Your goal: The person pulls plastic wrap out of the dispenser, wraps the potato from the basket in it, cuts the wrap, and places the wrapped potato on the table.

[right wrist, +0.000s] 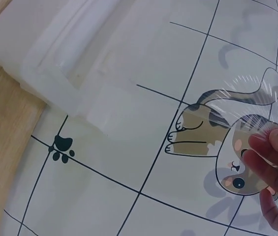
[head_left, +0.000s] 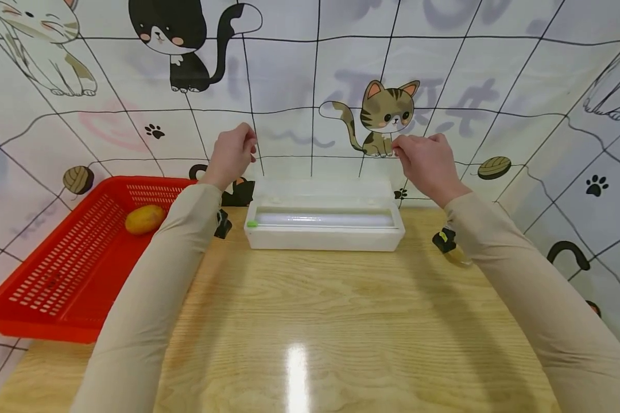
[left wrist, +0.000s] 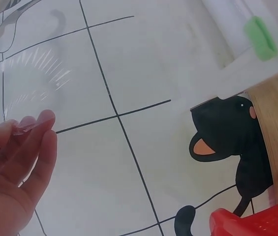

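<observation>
Clear plastic wrap (left wrist: 38, 73) is pinched at one side between the thumb and fingers of my left hand (head_left: 231, 156). At its other side my right hand (head_left: 426, 166) pinches the wrap (right wrist: 244, 98), with creases fanning out from the fingertips. Both hands are raised above and to either side of a white cling film dispenser (head_left: 325, 240), whose lid stands open at the back. Inside lies a pale roll (head_left: 325, 219), and a green slide cutter (head_left: 252, 224) sits at the left end. The film's lower edge is too transparent to tell whether it joins the roll.
A red plastic basket (head_left: 77, 327) stands at the left with a yellow mango-like fruit (head_left: 144, 219) in it. The wooden table (head_left: 310, 310) meets a wall covering (head_left: 289, 74) printed with cats right behind the dispenser.
</observation>
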Tool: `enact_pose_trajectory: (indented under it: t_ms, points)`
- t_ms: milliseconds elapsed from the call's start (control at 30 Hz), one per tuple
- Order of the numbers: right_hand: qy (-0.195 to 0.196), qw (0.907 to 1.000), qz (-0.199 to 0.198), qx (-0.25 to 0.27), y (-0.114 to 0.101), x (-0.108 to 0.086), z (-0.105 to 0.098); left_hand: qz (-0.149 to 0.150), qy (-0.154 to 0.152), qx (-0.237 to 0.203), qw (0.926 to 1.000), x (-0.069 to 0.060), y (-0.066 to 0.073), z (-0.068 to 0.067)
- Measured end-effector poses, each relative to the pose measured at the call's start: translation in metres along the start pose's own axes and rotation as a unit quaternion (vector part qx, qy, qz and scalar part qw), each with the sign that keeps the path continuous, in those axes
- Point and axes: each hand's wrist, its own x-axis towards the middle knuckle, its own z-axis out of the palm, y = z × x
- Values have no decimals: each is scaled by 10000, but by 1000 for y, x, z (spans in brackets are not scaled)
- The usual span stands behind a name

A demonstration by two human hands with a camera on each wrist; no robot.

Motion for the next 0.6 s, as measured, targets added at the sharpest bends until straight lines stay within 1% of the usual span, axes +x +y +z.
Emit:
enact_pose_trajectory:
  t_ms: [167, 433, 600]
  points:
    - [172, 9997, -139, -95, 5, 3, -2, 55, 117, -17, 9999, 4, 4, -2]
    - [0, 10000, 87, -28, 4, 11, -13, 144, 263, 101, 9995, 9, 11, -8]
    - [-3, 9998, 194, 79, 4, 15, -18, 240, 384, 130, 9989, 12, 13, -10]
